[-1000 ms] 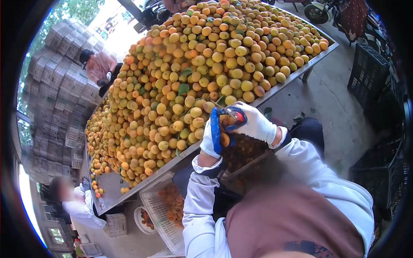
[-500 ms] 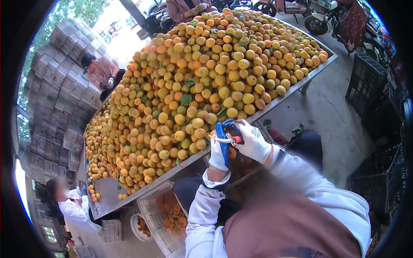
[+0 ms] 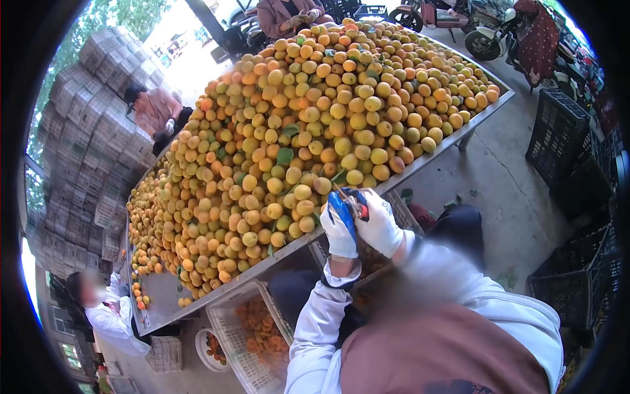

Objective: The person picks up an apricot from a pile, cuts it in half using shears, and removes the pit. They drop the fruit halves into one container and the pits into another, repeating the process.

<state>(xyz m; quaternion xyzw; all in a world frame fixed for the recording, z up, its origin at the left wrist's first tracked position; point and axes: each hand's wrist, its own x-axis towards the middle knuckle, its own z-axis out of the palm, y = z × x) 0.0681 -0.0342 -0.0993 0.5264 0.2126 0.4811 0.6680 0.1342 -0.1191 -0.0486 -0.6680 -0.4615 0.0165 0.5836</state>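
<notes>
A great heap of yellow-orange apricots (image 3: 282, 141) covers a metal-edged table (image 3: 453, 140) in front of me. Just off its near edge, my left hand (image 3: 338, 231), in a white glove with blue on the fingers, is closed; whatever lies in it is hidden. Close against it is my right hand (image 3: 380, 226), gloved the same way, with its fingers wrapped round a small red-handled tool (image 3: 363, 211). The tool's thin end points toward the left fingertips. Below the table edge, a pale plastic crate (image 3: 226, 315) holds opened orange apricot pieces (image 3: 261, 328).
A white bucket (image 3: 202, 348) stands left of the crate. Black crates (image 3: 569, 279) line the right side, with scooters (image 3: 489, 36) behind. Co-workers sit at the far left (image 3: 157, 108), near left (image 3: 108, 318) and back (image 3: 285, 16). Stacked crates (image 3: 92, 151) rise at left.
Both hands have drawn closer together and turned, so the tool's pale curved part no longer shows. The near-left person has reached an arm toward the table.
</notes>
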